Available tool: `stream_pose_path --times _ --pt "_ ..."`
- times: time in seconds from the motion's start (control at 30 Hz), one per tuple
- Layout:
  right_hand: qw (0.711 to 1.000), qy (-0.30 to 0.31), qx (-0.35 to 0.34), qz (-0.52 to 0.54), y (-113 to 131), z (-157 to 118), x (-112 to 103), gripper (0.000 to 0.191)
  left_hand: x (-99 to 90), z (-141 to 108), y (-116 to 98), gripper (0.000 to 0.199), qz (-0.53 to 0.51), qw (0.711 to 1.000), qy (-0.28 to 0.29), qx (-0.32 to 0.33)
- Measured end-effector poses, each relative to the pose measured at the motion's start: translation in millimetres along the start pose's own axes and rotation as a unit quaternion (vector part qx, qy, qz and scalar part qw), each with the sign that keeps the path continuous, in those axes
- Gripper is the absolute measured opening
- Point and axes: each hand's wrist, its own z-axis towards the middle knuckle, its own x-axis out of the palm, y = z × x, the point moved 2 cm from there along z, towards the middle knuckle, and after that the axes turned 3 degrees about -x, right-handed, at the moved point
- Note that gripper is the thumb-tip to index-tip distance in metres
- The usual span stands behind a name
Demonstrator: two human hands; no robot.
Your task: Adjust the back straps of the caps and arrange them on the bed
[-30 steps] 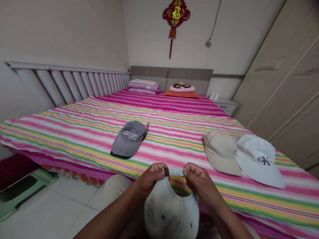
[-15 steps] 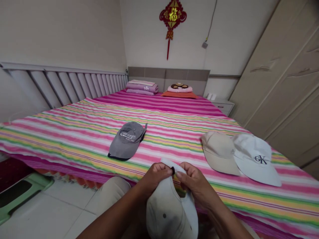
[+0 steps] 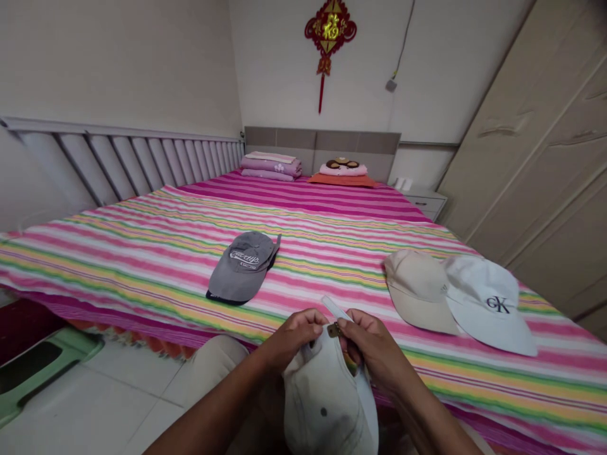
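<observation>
Over my lap I hold a pale baseball cap (image 3: 322, 398) with its back opening facing up. My left hand (image 3: 298, 335) pinches the cap's edge just left of a small metal buckle (image 3: 334, 330). The fingers of my right hand (image 3: 370, 338) are closed on the cap's strap beside that buckle. A loose strap end (image 3: 334, 306) sticks up between both hands. Ahead on the bed lies a grey cap (image 3: 244, 265) with white lettering. To the right, a beige cap (image 3: 417, 291) rests beside a white cap (image 3: 490, 303) with dark letters.
A striped sheet (image 3: 142, 253) covers the bed. Folded bedding (image 3: 270, 167) and a pink-and-orange stack (image 3: 342, 177) lie by the headboard (image 3: 351, 142). A green stool (image 3: 52, 360) stands at lower left, a nightstand (image 3: 424, 203) at far right.
The buckle has come into view where a dark piece showed before. The strap end now sticks up farther. My hands and the cap have shifted slightly to the right.
</observation>
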Motion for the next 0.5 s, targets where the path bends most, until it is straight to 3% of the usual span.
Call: stream_pose_path --times 0.2,0.3,0.5 --pt "0.999 -0.012 -0.009 0.030 8 -5 -5 0.025 -36.3 -7 13 0.030 0.082 0.994 0.040 -0.064" --pt "0.995 -0.023 -0.023 0.093 13 -5 -8 0.023 -52.4 -11 19 0.030 0.116 0.987 0.046 -0.097" --pt "0.970 -0.049 -0.031 0.237 18 1 -16 0.018 -70.5 -19 23 0.025 0.114 0.990 0.000 -0.086"
